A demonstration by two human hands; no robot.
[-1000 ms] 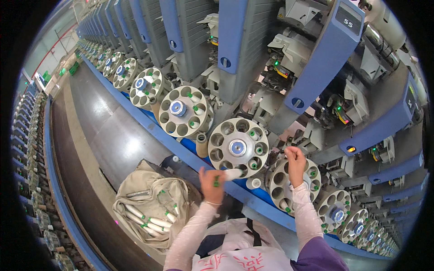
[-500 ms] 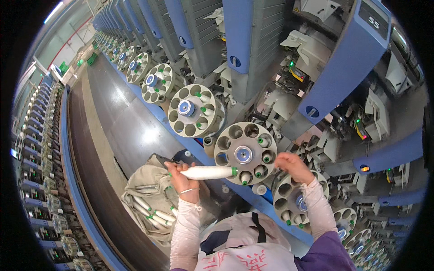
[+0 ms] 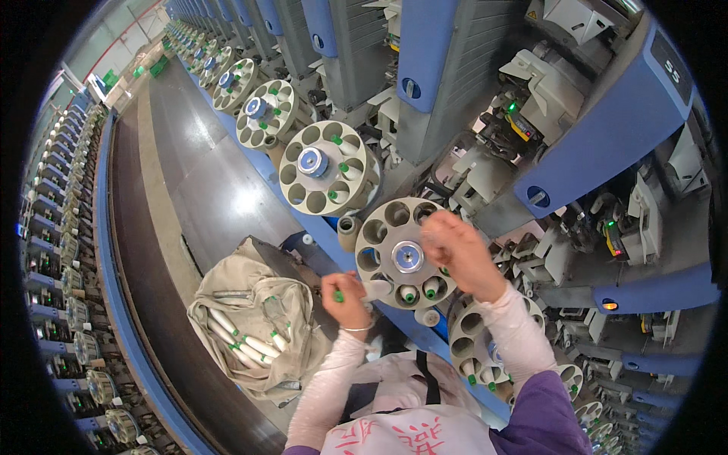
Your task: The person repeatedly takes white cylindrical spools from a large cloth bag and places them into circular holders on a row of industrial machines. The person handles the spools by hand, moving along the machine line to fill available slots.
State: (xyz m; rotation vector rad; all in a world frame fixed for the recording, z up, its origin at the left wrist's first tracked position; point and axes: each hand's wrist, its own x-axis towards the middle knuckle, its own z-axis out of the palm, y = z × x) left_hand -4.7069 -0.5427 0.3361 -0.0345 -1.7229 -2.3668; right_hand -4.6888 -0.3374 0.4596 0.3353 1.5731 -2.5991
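Note:
My left hand [image 3: 346, 302] is closed around a white yarn bobbin [image 3: 378, 289] with a green end by my fingers. Its other end reaches the near left edge of a round cream magazine [image 3: 387, 258] with a blue hub. Whether that end sits in a pocket I cannot tell. Over the magazine's right side is my right hand [image 3: 461, 254], raised, fingers curled together and slightly blurred. What they pinch, if anything, is not visible. Bobbins with green tips [image 3: 409, 293] stand in near pockets; left and far pockets look vacant. My right hand hides some pockets.
A beige cloth sack [image 3: 220, 277] at left holds several white bobbins [image 3: 256, 346]. More round magazines [image 3: 294, 179] line the blue rail beyond and nearer me. Blue and grey machine columns [image 3: 425, 57] rise at right. Another machine row [image 3: 64, 250] stands far left.
My left hand has moved right and down, bringing the bobbin against the magazine. My right hand has swung left and up over the magazine. The view has shifted slightly.

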